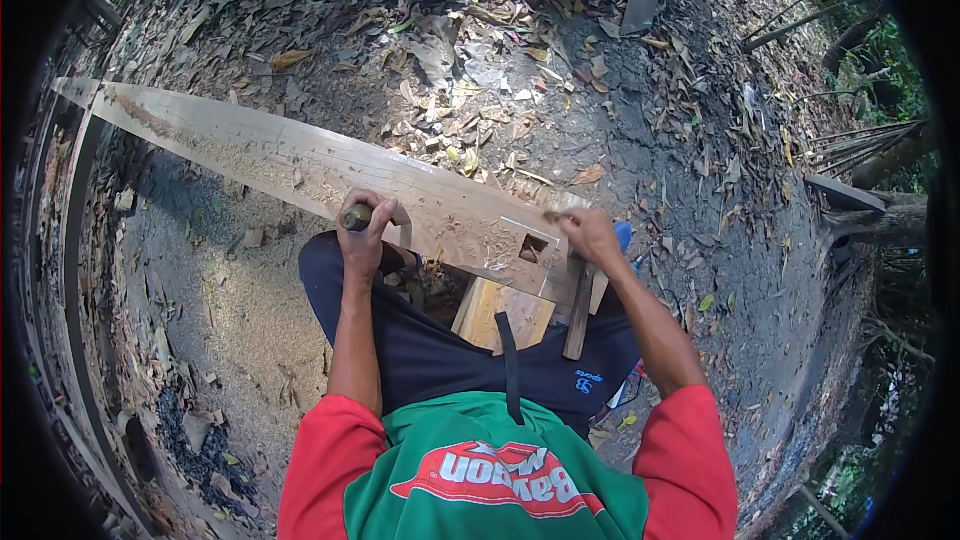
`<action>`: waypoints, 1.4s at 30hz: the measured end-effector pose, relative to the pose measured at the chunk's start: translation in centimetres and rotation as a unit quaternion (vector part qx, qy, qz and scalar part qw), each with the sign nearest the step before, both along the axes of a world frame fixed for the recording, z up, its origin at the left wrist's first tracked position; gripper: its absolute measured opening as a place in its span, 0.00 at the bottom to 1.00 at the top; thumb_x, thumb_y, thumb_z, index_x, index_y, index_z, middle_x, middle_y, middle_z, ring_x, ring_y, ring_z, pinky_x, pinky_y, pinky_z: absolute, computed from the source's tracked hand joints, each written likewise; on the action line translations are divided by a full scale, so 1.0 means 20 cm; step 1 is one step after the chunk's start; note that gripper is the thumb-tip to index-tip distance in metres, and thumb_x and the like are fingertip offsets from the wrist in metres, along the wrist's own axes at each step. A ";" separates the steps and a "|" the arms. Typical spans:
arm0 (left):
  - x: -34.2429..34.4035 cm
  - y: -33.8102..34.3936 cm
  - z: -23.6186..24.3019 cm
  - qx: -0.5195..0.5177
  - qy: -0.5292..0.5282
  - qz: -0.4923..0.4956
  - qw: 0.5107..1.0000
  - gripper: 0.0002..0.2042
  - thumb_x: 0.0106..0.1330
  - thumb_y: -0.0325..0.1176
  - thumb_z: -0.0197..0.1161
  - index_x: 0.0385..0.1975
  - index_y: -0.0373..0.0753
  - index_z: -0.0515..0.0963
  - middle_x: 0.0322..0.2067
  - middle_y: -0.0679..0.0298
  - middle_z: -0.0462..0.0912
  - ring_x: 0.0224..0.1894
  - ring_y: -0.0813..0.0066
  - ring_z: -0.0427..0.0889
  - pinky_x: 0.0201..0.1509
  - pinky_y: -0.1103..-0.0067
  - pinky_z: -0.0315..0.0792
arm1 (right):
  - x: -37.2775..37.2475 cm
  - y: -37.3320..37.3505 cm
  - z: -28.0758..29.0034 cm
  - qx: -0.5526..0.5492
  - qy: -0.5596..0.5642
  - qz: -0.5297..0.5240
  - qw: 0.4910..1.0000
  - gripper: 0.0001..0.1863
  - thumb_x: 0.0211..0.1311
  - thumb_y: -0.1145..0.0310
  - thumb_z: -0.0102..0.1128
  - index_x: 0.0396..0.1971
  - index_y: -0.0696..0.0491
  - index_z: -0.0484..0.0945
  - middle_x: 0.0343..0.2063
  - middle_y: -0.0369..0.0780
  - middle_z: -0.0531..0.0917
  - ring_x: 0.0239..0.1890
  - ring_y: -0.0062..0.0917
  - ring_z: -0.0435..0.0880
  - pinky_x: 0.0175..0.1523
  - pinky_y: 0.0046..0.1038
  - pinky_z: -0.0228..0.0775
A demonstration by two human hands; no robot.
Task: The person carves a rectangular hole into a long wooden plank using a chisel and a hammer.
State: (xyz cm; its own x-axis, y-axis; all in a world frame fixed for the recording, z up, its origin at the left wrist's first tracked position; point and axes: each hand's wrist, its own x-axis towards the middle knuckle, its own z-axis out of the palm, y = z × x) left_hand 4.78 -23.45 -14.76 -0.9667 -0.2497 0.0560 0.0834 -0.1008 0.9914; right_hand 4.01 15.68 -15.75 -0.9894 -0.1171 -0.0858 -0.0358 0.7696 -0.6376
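A long wooden board (400, 190) lies slantwise across my lap, with a square hole (533, 247) and pale layout lines near its right end. My left hand (372, 225) is closed around a tool with a round, dark wooden handle (355, 218); its working end is hidden. Over the board's right end, just beyond the hole, my right hand (590, 235) has its fingers pressed together. Something small and brown shows at those fingertips, too small to name. Against the board's right end leans a narrow wooden bar (579, 320), reaching down over my right thigh.
A wooden block (500, 310) stands between my legs under the board. Shavings (495, 235) lie around the hole. Sawdust (260, 310) covers the ground at left; wood chips and dry leaves (460, 110) lie beyond the board. A long rail (72, 230) runs along the left side.
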 end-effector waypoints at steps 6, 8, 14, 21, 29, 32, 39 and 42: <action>-0.01 0.01 -0.01 -0.012 0.000 0.001 1.000 0.09 0.63 0.25 0.70 0.29 0.37 0.73 0.29 0.69 0.76 0.33 0.82 0.72 0.41 0.82 0.70 | 0.11 -0.12 -0.11 0.155 -0.080 0.039 0.984 0.16 0.60 0.60 0.60 0.35 0.56 0.87 0.30 0.53 0.86 0.36 0.44 0.88 0.41 0.42 0.79; -0.01 0.01 0.01 -0.025 -0.008 -0.001 1.000 0.09 0.63 0.26 0.70 0.29 0.37 0.73 0.29 0.69 0.76 0.33 0.82 0.73 0.41 0.82 0.70 | 0.13 -0.15 -0.18 0.256 -0.113 0.144 0.949 0.15 0.60 0.60 0.60 0.34 0.57 0.87 0.31 0.53 0.87 0.36 0.45 0.88 0.41 0.43 0.79; 0.02 0.00 0.01 0.022 -0.007 0.011 1.000 0.09 0.64 0.26 0.70 0.30 0.38 0.73 0.29 0.69 0.76 0.33 0.82 0.75 0.41 0.82 0.71 | 0.08 -0.23 -0.30 0.287 -0.128 0.180 0.932 0.13 0.60 0.67 0.53 0.28 0.56 0.86 0.31 0.52 0.87 0.37 0.47 0.88 0.40 0.47 0.80; 0.01 0.01 0.02 0.017 -0.005 0.006 1.000 0.09 0.64 0.26 0.70 0.31 0.38 0.74 0.30 0.68 0.77 0.34 0.82 0.76 0.41 0.82 0.72 | 0.00 -0.24 -0.37 0.287 -0.131 0.246 0.917 0.14 0.59 0.65 0.53 0.29 0.58 0.85 0.30 0.53 0.86 0.36 0.47 0.87 0.40 0.46 0.80; 0.01 0.00 0.01 0.035 -0.007 0.013 0.999 0.09 0.65 0.26 0.69 0.31 0.38 0.73 0.29 0.68 0.78 0.33 0.81 0.76 0.41 0.81 0.72 | 0.01 -0.02 -0.21 0.126 -0.140 0.215 0.958 0.16 0.59 0.58 0.59 0.34 0.56 0.85 0.25 0.50 0.85 0.28 0.42 0.86 0.36 0.42 0.77; 0.02 -0.02 0.04 0.037 -0.015 0.019 0.999 0.09 0.66 0.28 0.68 0.31 0.38 0.72 0.29 0.67 0.77 0.33 0.81 0.76 0.41 0.81 0.72 | -0.03 0.02 0.02 -0.086 -0.170 0.020 0.981 0.17 0.58 0.58 0.60 0.39 0.53 0.86 0.26 0.49 0.85 0.28 0.41 0.86 0.38 0.41 0.78; -0.01 -0.02 0.02 0.034 -0.003 0.010 0.999 0.09 0.68 0.28 0.66 0.32 0.39 0.70 0.29 0.67 0.77 0.32 0.80 0.76 0.40 0.82 0.71 | 0.10 -0.06 -0.08 0.127 -0.040 0.037 0.990 0.13 0.60 0.63 0.56 0.35 0.54 0.87 0.26 0.53 0.85 0.29 0.44 0.86 0.37 0.43 0.77; -0.01 0.00 0.03 0.022 -0.006 0.006 1.000 0.09 0.67 0.27 0.66 0.32 0.39 0.70 0.29 0.67 0.77 0.32 0.80 0.76 0.41 0.81 0.72 | 0.15 -0.10 -0.26 0.206 -0.053 0.134 0.968 0.12 0.57 0.64 0.56 0.26 0.55 0.84 0.25 0.53 0.84 0.30 0.47 0.86 0.36 0.46 0.77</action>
State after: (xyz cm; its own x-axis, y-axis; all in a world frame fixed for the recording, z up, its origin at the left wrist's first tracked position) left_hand 4.51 -23.47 -14.08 -0.9642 -0.2631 0.0328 0.0729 -0.1439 0.9869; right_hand 6.97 13.62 -20.89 -0.9109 -0.3031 -0.2801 -0.2209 0.9313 -0.2895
